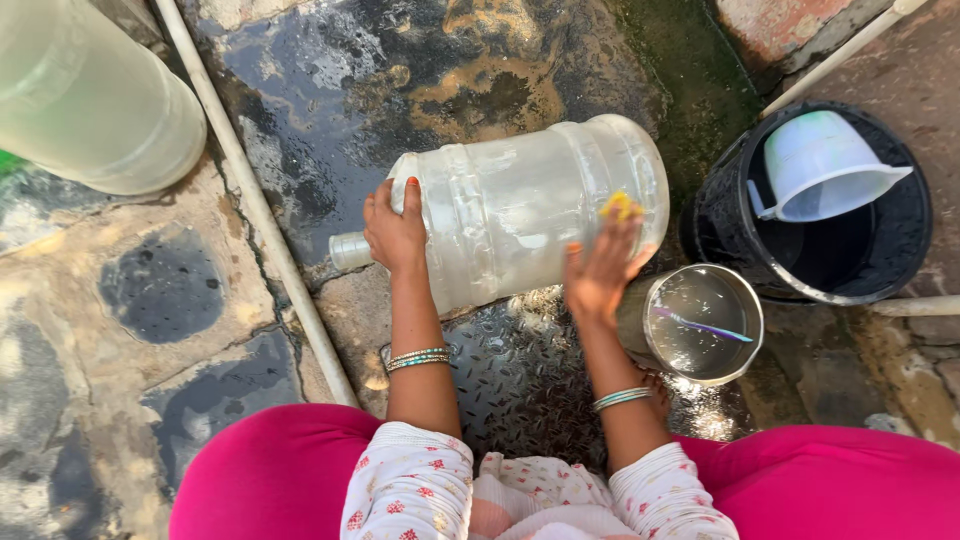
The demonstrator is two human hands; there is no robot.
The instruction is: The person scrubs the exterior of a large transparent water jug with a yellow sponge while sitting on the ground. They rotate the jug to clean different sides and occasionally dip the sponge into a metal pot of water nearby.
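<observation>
A large clear plastic water jar [520, 205] lies on its side on the wet ground, neck pointing left. My left hand [393, 232] grips its shoulder near the neck. My right hand [602, 265] presses a yellow scrubber [618, 206] against the jar's wall near its base, fingers spread and slightly blurred.
A steel pot [700, 322] with water and a thin purple stick stands right of my right hand. A black bucket [815, 205] holds a pale mug. Another big translucent jar [95, 95] sits at top left. A white pipe [262, 210] runs along the wet stone floor.
</observation>
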